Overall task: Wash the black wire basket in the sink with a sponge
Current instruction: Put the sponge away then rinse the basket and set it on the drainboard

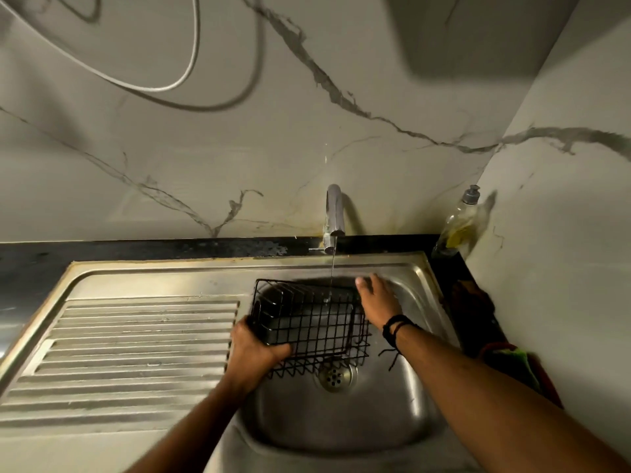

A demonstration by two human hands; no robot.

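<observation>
While the left hand (254, 349) grips it, the basket (309, 324) lies crosswise, tilted.

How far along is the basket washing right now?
Early. Done: the black wire basket is in the sink under the running tap. In hand: left hand grips its corner, right hand rests at its far edge. Left: sponge scrubbing; no sponge visible.

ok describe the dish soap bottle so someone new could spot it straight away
Start at the steel sink, then follow the black counter strip behind it into the right-hand wall corner. The bottle stands there, right of the tap: clear, yellowish label, grey cap.
</observation>
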